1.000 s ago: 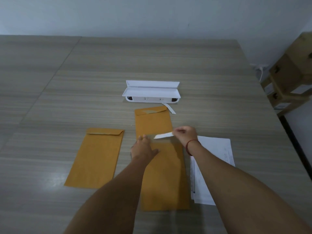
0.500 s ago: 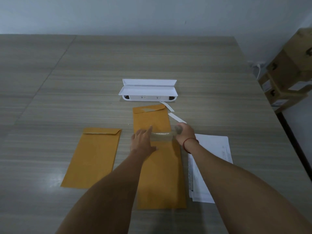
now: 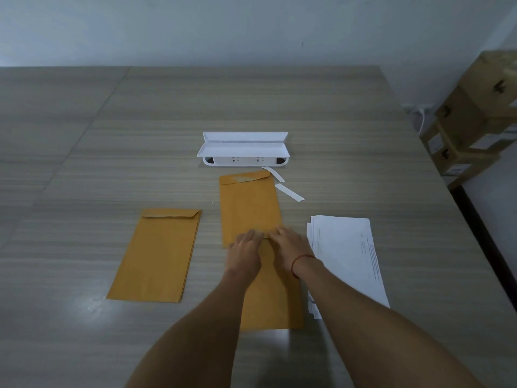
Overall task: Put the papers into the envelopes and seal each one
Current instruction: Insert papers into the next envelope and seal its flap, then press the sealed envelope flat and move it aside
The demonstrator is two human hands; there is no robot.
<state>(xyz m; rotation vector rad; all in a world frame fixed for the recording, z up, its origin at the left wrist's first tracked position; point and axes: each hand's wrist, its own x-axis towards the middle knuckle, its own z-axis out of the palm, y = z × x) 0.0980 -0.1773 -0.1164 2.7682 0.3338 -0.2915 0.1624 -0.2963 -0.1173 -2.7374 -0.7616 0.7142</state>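
Beneath both hands point(image 3: 244, 252) point(image 3: 289, 251), the near envelope point(image 3: 272, 303) lies long axis pointing away.

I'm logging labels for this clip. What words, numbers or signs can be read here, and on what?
No text here can be read.
Stack of papers: printed lines, too small and blurred to read.
Cardboard boxes: white labels and dark marks, too blurred to read.
White case: small marks on its front, illegible.
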